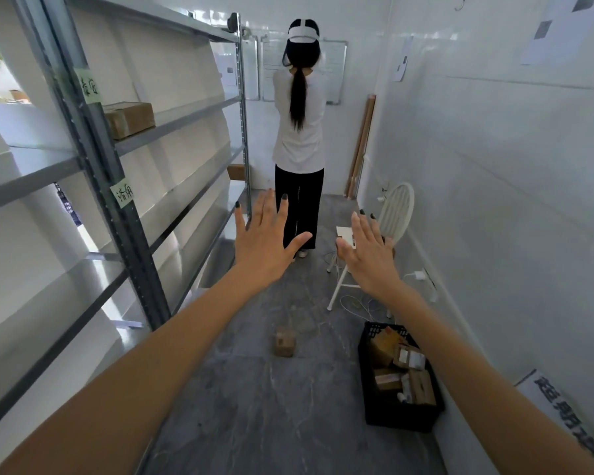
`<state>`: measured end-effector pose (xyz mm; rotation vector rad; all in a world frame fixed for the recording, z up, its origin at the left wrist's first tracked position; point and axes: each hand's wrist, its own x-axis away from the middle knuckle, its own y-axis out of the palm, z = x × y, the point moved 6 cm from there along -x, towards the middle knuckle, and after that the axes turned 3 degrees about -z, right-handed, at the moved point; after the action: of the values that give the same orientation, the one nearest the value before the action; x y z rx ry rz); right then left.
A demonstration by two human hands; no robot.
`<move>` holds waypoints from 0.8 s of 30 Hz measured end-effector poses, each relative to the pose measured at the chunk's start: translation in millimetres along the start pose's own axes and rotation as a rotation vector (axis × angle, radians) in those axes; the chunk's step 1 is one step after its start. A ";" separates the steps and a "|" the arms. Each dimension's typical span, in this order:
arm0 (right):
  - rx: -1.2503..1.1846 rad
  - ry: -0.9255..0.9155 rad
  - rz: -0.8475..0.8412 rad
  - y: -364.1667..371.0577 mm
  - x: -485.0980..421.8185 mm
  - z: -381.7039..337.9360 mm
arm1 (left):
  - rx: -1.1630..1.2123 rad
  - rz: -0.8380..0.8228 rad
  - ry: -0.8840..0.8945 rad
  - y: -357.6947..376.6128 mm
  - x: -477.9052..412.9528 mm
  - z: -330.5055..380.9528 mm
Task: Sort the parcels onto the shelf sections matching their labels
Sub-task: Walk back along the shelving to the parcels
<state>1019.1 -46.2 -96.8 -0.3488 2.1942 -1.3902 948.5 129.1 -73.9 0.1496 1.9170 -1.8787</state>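
Both my arms stretch forward over the aisle. My left hand [266, 236] is open, fingers spread, holding nothing. My right hand [366, 250] is open too, palm down, empty. A grey metal shelf unit [96, 156] fills the left side, with green handwritten labels [89, 85] on its upright. One brown cardboard parcel [129, 120] lies on an upper shelf. A small brown parcel [284, 342] stands on the floor below my hands. A black plastic crate [396, 413] at the lower right holds several labelled brown parcels [405, 368].
A person in a white top and black trousers [299, 138] stands in the aisle ahead, back turned. A white folding chair [393, 214] stands by the right wall, with cables and a plug behind it. Cardboard tubes [360, 145] lean in the far corner. Another box [235, 172] sits beyond the shelf.
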 end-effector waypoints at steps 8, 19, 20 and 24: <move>0.056 0.028 -0.014 16.9 -59.2 -0.8 | 0.047 -0.007 0.022 26.4 -63.2 -21.7; 0.060 0.086 -0.027 51.0 -140.6 -21.9 | 0.057 -0.061 0.013 51.7 -124.0 -80.8; 0.055 0.086 -0.035 55.1 -145.4 -23.0 | 0.061 -0.071 0.010 56.1 -128.1 -84.5; 0.037 0.079 -0.073 73.4 -163.4 -23.9 | 0.084 -0.125 0.009 76.3 -138.6 -93.1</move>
<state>1146.4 81.6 -107.9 -0.3696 2.2357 -1.5052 1079.2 256.5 -93.4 0.0655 1.8935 -2.0452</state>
